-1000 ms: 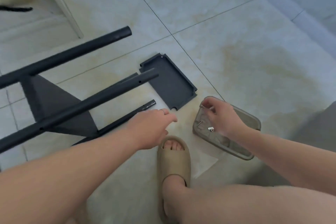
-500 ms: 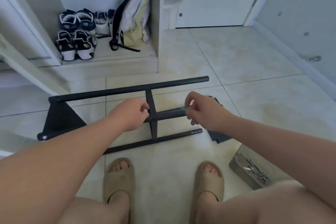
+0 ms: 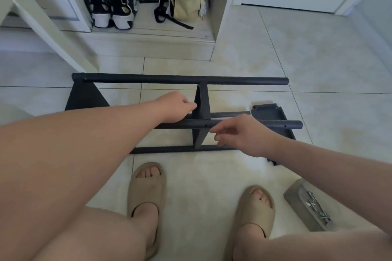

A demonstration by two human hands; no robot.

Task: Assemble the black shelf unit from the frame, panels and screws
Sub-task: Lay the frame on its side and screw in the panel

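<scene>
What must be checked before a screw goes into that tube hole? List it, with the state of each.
1. Frame lying on the floor: ok.
2. Left hand on the frame beside the middle panel: ok.
3. Hole in the near tube uncovered: ok.
4. Screw pinched in the right hand: cannot tell.
5. Spare screws in the tray by the right slipper: ok.

left hand (image 3: 176, 108) – holds frame (image 3: 180, 80) tube | right hand (image 3: 244, 135) – fingertips at tube | screws (image 3: 316, 207) in tray (image 3: 297, 199)
</scene>
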